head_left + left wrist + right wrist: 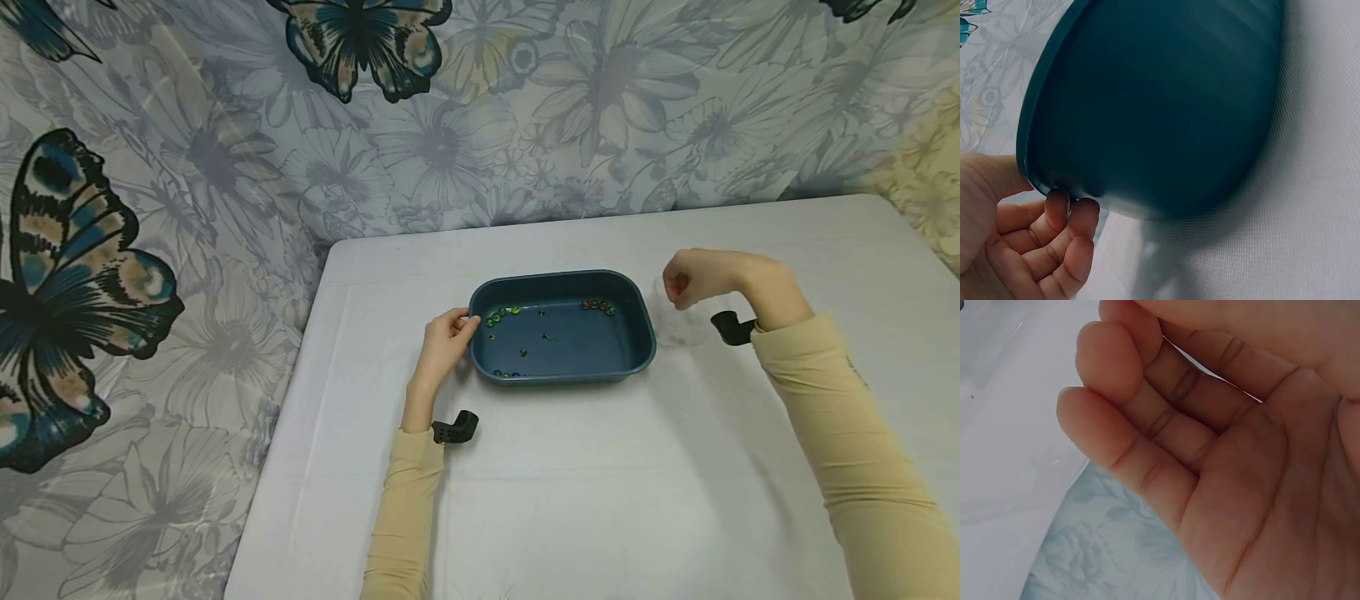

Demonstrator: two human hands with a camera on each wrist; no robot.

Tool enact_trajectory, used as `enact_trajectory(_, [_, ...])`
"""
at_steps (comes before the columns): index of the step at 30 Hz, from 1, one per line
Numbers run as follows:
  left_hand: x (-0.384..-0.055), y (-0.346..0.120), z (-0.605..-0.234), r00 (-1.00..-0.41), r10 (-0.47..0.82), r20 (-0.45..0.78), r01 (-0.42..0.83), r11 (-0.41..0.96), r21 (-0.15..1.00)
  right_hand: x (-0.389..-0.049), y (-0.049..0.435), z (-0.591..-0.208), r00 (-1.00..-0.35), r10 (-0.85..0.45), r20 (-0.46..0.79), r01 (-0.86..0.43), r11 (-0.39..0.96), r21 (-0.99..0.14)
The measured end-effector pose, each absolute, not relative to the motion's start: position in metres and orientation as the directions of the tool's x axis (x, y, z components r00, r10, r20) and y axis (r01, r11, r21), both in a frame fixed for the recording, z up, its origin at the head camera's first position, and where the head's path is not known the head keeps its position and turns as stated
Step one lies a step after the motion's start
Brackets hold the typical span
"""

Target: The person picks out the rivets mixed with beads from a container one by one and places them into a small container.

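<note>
A dark blue rectangular basin (pixel 562 353) stands on the white-covered table. Small round glass beads or marbles lie in it: green ones (pixel 502 313) at upper left, reddish and green ones (pixel 597 306) at upper right, bluish ones (pixel 510 374) along the near edge, a few scattered between. My left hand (pixel 442 342) pinches the basin's left rim, thumb above and fingertips beneath, as the left wrist view shows. My right hand (pixel 701 279) hangs over a clear, see-through container (pixel 681 333) right of the basin. Its fingers bend downward; thumb and index tips are hidden, so anything between them cannot be seen.
White cloth covers the table (pixel 570 500). Behind and to the left hangs a curtain (pixel 442 150) printed with flowers and butterflies. The clear container stands close to the basin's right end. Black wrist mounts (pixel 456 427) sit at both wrists.
</note>
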State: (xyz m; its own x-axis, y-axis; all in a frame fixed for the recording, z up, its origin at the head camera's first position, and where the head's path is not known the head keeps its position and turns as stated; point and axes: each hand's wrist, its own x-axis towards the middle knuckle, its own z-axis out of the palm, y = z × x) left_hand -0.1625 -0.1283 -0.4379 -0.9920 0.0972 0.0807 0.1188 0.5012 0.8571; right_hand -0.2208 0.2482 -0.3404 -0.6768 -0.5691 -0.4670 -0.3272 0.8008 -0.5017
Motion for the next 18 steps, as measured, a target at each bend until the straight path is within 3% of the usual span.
enact_trajectory(18, [-0.1633, -0.129, -0.4393, -0.992, 0.097, 0.08, 0.118, 0.496, 0.86, -0.2202, 0.2549, -0.3402, -0.687, -0.566, -0.456, -0.343, 0.805, -0.484])
